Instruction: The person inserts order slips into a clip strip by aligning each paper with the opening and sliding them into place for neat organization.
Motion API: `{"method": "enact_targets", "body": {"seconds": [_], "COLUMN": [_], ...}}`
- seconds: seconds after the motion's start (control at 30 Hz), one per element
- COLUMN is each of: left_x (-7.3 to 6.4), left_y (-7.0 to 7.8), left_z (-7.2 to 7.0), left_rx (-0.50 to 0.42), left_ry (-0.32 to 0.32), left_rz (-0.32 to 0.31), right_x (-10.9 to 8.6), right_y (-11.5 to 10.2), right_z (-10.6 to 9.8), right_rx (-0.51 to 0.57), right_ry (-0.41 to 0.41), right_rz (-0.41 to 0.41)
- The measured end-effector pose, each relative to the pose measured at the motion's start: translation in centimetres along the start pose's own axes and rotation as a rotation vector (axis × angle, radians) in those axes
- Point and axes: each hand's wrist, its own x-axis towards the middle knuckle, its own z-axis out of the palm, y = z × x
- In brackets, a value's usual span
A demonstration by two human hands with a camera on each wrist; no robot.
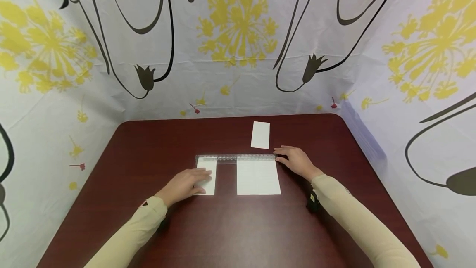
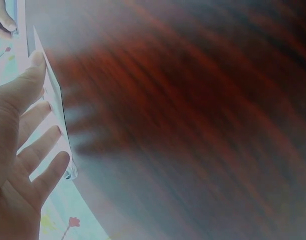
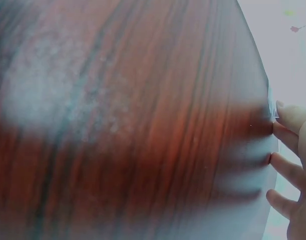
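A clear ruler [image 1: 227,158] lies crosswise on the table, over the top edges of two white paper pieces. My left hand [image 1: 187,183] rests with extended fingers on the narrow left paper [image 1: 206,164]; in the left wrist view, its fingers [image 2: 38,159] spread along that paper. To the right, across a gap of bare wood, lies a wider white paper [image 1: 258,178] with faint lines. My right hand [image 1: 297,162] touches the ruler's right end, its fingers extended. In the right wrist view, the fingertips [image 3: 276,159] reach down to the tabletop.
A small white paper rectangle [image 1: 260,135] lies behind the ruler, near the far edge of the dark red wooden table [image 1: 238,231]. Patterned white cloth [image 1: 238,86] hangs behind and on both sides of the table.
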Motion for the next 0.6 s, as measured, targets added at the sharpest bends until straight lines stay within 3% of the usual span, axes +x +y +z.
{"method": "enact_targets", "body": {"seconds": [0.3, 0.6], "left_x": [0.02, -0.05], "left_y": [-0.1, -0.23], "left_z": [0.06, 0.2], "left_rx": [-0.004, -0.004], "left_ry": [0.028, 0.043], "left_rz": [0.014, 0.023], "right_x": [0.43, 0.67], "right_y": [0.25, 0.44], "right_z": [-0.18, -0.4], "right_rx": [0.012, -0.075], "right_ry": [0.001, -0.015], "right_rz": [0.0, -0.049]}}
